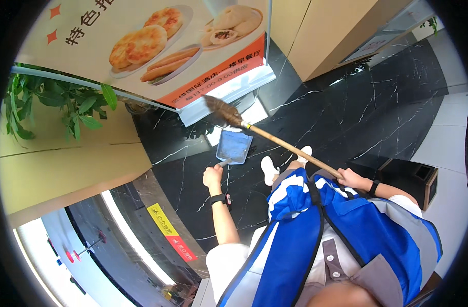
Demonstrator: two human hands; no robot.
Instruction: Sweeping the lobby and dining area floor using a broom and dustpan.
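My left hand (212,177) grips the handle of a blue-grey dustpan (234,146) that rests on the black marble floor ahead of my white shoes (269,170). My right hand (351,179) holds the far end of a long wooden broomstick (290,148). The broom's dark bristle head (221,109) reaches past the dustpan to the foot of a standing food poster (157,46). I wear a blue and grey vest over a white shirt, and a dark band on each wrist.
A green potted plant (55,102) stands at the left beside a beige wall. A curved glass door with red and yellow stickers (170,233) runs along the lower left. A dark square bin (413,179) sits at the right.
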